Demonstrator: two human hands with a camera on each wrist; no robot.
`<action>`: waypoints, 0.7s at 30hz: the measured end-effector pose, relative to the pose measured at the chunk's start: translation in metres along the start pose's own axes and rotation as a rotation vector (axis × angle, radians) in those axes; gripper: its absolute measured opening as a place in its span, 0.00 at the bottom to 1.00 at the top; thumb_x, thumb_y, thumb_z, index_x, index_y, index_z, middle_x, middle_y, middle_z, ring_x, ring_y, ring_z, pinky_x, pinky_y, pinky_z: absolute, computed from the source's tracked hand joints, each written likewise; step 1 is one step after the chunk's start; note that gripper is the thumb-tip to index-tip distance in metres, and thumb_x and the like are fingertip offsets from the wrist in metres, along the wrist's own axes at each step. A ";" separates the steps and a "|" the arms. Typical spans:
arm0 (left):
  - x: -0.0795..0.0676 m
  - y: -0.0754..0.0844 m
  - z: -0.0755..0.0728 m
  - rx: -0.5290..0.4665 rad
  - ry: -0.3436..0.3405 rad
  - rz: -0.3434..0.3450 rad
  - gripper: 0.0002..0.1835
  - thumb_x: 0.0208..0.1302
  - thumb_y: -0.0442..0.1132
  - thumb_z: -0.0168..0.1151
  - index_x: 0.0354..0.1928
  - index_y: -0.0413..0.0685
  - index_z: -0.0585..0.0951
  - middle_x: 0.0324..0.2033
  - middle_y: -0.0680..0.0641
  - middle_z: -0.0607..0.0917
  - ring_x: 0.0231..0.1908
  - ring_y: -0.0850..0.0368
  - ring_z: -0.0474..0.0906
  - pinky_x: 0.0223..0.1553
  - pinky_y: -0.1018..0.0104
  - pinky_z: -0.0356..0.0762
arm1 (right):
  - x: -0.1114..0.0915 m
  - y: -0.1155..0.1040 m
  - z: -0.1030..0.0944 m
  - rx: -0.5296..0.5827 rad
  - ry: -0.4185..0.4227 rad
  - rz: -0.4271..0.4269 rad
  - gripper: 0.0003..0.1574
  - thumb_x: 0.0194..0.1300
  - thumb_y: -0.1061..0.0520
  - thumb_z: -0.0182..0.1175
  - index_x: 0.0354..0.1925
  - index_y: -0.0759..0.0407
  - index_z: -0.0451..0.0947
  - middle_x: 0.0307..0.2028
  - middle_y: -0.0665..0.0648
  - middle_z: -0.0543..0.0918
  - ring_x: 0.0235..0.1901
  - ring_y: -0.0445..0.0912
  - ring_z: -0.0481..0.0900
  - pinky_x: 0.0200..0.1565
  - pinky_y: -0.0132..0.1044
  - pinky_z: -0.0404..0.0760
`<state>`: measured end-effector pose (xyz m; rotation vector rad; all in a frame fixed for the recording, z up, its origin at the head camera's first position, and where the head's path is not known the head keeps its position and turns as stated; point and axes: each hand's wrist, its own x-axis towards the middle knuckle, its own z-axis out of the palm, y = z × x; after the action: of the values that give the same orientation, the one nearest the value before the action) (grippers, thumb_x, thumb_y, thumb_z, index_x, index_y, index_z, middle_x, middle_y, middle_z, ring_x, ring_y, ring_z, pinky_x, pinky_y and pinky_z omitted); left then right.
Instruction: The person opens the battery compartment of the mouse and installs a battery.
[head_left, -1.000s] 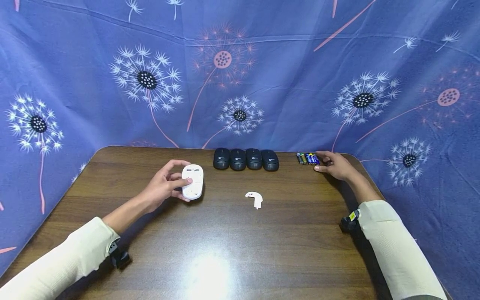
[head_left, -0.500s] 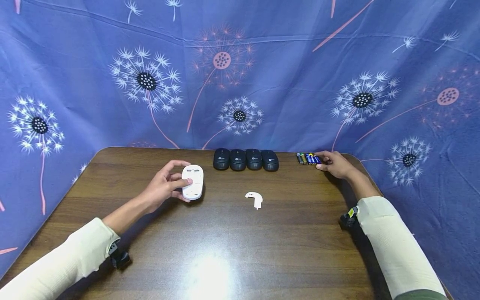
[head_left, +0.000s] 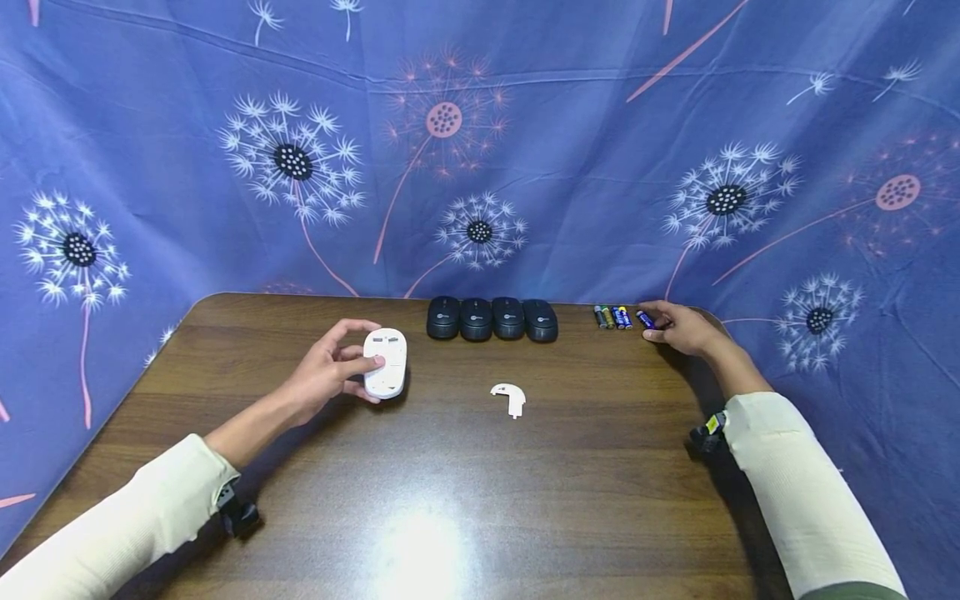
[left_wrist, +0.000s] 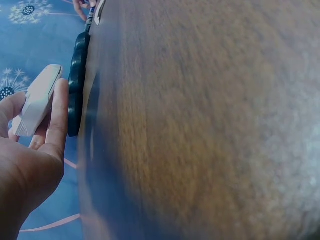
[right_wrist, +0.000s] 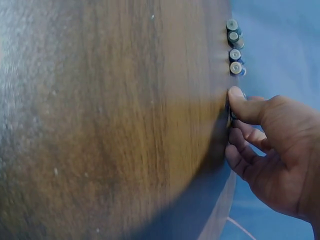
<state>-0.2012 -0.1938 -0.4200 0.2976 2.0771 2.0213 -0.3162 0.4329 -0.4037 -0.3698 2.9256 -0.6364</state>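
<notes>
My left hand [head_left: 322,375] grips a white computer mouse [head_left: 387,379] by its side, with the underside facing up and the battery bay uncovered. In the left wrist view the mouse [left_wrist: 40,102] sits between thumb and fingers. At the back right, my right hand [head_left: 678,327] pinches a blue battery [head_left: 645,320]; the right wrist view mostly hides it behind the thumb. Beside it, a short row of batteries [head_left: 612,317], some dark green and some blue, lies on the table. A curved white mouse cover [head_left: 512,397] lies alone near the middle.
Several black computer mice [head_left: 491,320] stand side by side along the back edge of the brown wooden table [head_left: 570,475]. Directly behind them hangs a blue curtain [head_left: 585,167] with dandelion prints.
My right hand has drawn one blue battery rightward, apart from the row. The left hand and the white mouse have stayed put.
</notes>
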 end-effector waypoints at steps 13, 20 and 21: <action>0.001 -0.001 0.000 -0.005 0.005 -0.008 0.34 0.80 0.28 0.66 0.80 0.43 0.64 0.48 0.46 0.90 0.40 0.48 0.92 0.39 0.44 0.99 | 0.034 0.052 0.021 -0.084 0.183 -0.033 0.30 0.68 0.54 0.77 0.66 0.57 0.84 0.36 0.57 0.90 0.39 0.50 0.85 0.42 0.45 0.80; 0.000 0.000 -0.002 -0.004 0.006 -0.009 0.30 0.80 0.29 0.67 0.78 0.48 0.68 0.50 0.45 0.90 0.41 0.47 0.92 0.40 0.44 0.99 | 0.052 0.072 0.032 -0.122 0.134 -0.002 0.39 0.73 0.60 0.62 0.80 0.51 0.74 0.47 0.65 0.90 0.48 0.61 0.84 0.54 0.59 0.85; -0.001 0.000 -0.002 -0.001 0.006 -0.009 0.30 0.80 0.29 0.67 0.77 0.49 0.68 0.50 0.45 0.90 0.41 0.47 0.92 0.40 0.44 0.99 | 0.056 0.080 0.036 -0.139 0.134 0.011 0.39 0.73 0.60 0.60 0.81 0.50 0.73 0.43 0.65 0.88 0.44 0.61 0.82 0.50 0.59 0.83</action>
<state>-0.2013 -0.1963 -0.4201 0.2817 2.0769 2.0211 -0.3811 0.4746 -0.4735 -0.3373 3.1076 -0.4743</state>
